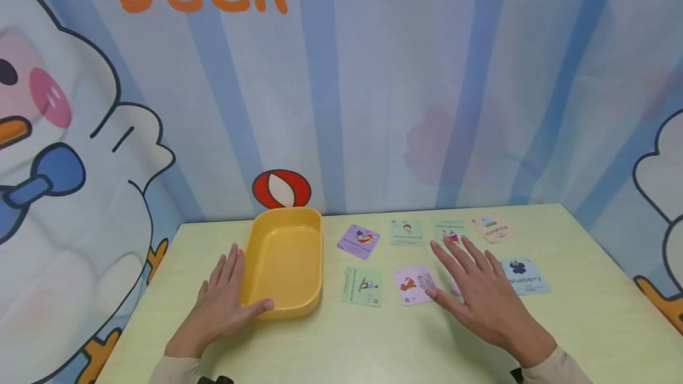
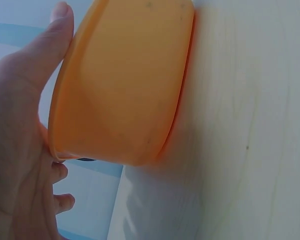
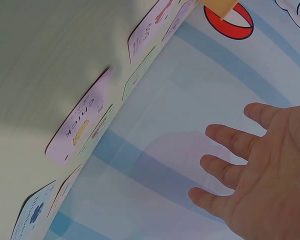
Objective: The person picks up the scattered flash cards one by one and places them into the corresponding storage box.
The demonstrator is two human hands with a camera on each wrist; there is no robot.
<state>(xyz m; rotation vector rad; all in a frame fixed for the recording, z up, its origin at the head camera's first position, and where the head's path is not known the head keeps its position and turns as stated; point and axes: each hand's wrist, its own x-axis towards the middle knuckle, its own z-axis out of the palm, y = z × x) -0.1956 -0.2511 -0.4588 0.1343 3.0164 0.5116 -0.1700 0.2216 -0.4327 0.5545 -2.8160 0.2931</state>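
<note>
A yellow plastic tray (image 1: 283, 313) stands on the left part of the table. My left hand (image 1: 221, 307) lies against its near left corner, thumb over the near rim and fingers straight along the left side. In the left wrist view the thumb touches the tray wall (image 2: 125, 90). With fingers spread, my right hand (image 1: 480, 292) hovers over the picture cards and holds nothing. Under it lies a purple chick card (image 3: 80, 120), mostly hidden in the head view. Beside it are the dog card (image 1: 413, 284) and the blueberry card (image 1: 525, 276).
More cards lie between tray and right hand: a purple one (image 1: 358, 241), a green one (image 1: 361, 286) and a lantern festival card (image 1: 407, 233). Farther back are another green card (image 1: 448, 227) and the sunshine card (image 1: 491, 228). A printed curtain (image 1: 368, 88) hangs behind the table.
</note>
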